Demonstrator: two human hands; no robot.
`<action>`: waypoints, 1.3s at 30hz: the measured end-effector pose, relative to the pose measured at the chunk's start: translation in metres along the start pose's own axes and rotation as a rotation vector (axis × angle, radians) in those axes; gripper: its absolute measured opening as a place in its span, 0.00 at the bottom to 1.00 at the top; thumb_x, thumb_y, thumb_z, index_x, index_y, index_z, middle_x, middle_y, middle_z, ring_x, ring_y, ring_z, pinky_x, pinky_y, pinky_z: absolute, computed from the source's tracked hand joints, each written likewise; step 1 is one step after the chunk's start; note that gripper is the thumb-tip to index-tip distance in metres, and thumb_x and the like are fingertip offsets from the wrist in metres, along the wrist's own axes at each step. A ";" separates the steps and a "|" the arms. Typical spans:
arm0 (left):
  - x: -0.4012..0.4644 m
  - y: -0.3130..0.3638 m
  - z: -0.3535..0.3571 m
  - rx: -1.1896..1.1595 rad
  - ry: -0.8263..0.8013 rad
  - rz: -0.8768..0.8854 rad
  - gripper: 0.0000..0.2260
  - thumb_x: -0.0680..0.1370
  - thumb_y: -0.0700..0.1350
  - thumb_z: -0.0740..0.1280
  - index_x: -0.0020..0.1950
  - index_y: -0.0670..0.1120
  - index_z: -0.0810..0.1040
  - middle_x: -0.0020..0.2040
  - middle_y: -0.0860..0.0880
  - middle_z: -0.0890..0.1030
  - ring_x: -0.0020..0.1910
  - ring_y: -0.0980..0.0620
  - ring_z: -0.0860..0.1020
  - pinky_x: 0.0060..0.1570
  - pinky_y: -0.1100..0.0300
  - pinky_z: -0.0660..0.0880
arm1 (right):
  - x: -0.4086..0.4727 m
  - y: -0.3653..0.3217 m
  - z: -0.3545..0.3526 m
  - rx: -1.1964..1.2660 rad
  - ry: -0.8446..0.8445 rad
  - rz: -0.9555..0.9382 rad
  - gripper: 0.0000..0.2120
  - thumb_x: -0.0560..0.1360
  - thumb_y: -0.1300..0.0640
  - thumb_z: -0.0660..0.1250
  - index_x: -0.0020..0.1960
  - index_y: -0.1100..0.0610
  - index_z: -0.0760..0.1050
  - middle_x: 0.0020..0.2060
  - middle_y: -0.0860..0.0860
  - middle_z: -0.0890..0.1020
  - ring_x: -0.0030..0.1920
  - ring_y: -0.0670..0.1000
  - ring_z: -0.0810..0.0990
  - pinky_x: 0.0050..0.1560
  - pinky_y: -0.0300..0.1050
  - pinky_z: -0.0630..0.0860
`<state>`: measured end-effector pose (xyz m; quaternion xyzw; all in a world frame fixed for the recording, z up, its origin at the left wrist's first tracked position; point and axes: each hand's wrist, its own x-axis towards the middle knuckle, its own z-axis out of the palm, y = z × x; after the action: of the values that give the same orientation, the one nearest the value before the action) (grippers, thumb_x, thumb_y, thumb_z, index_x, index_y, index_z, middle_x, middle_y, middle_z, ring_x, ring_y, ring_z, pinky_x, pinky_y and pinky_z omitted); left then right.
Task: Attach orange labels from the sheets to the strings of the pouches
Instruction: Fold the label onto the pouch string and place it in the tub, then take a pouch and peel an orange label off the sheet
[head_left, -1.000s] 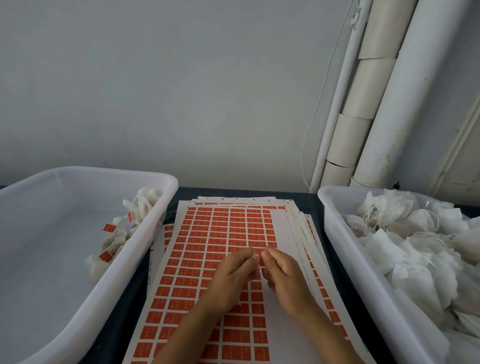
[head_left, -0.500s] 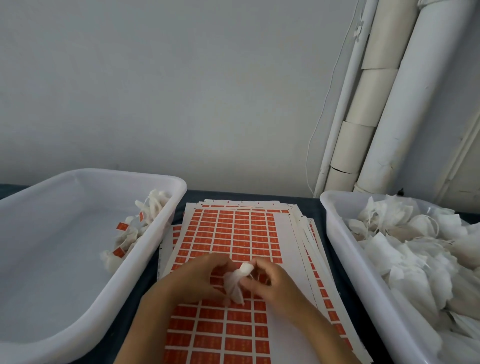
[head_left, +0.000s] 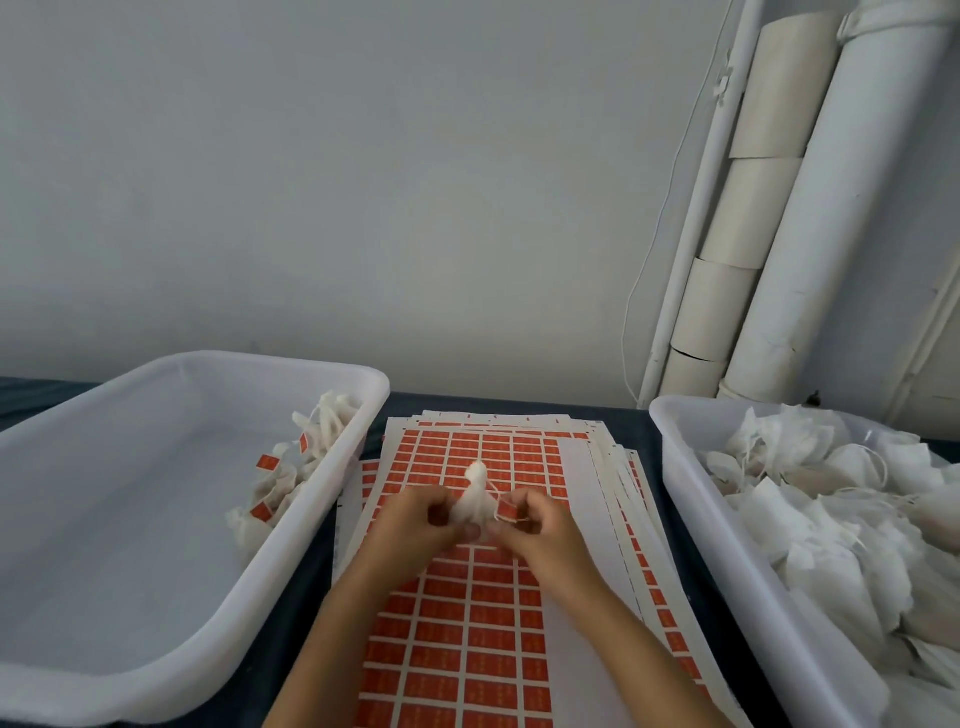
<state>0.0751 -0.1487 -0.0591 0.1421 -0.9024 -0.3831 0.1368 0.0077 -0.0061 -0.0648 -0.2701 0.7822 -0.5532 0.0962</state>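
Note:
A stack of white sheets (head_left: 483, 613) covered with orange labels lies in the middle of the dark table. Above it my left hand (head_left: 415, 525) grips a small white pouch (head_left: 474, 496) that stands upright between both hands. My right hand (head_left: 535, 525) pinches one orange label (head_left: 508, 513) next to the pouch, where a thin string runs from the pouch to my fingers. Whether the label sticks to the string cannot be made out.
A white tub (head_left: 130, 519) on the left holds a few pouches with orange labels (head_left: 291, 467) along its right wall. Another white tub (head_left: 717, 525) on the right is heaped with plain pouches (head_left: 841, 509). White pipes (head_left: 810, 218) stand at the back right wall.
The pouch came out from between my hands and now stands upright in my left hand. A peeled orange label now shows in my right fingers.

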 end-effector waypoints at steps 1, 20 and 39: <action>0.001 0.003 -0.002 -0.040 0.059 -0.017 0.06 0.72 0.50 0.72 0.39 0.53 0.76 0.34 0.54 0.80 0.32 0.60 0.78 0.34 0.71 0.72 | 0.002 -0.007 0.001 0.072 0.029 0.012 0.09 0.73 0.52 0.69 0.47 0.44 0.69 0.44 0.37 0.74 0.43 0.39 0.76 0.31 0.24 0.70; -0.010 0.014 -0.086 0.342 0.605 -0.478 0.16 0.77 0.32 0.61 0.63 0.30 0.65 0.59 0.32 0.72 0.57 0.35 0.72 0.57 0.48 0.68 | 0.003 -0.037 0.054 0.296 -0.166 0.030 0.07 0.78 0.62 0.61 0.47 0.54 0.77 0.41 0.48 0.82 0.39 0.41 0.82 0.39 0.31 0.77; 0.007 0.072 -0.013 0.085 0.591 -0.054 0.08 0.77 0.43 0.66 0.56 0.50 0.74 0.50 0.51 0.79 0.47 0.54 0.76 0.44 0.61 0.72 | 0.009 -0.063 -0.005 0.301 0.039 -0.029 0.10 0.79 0.62 0.59 0.44 0.53 0.76 0.39 0.48 0.81 0.38 0.43 0.82 0.36 0.30 0.76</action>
<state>0.0626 -0.1112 0.0033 0.2768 -0.8348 -0.2904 0.3771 0.0182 -0.0222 -0.0035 -0.2531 0.6881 -0.6707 0.1122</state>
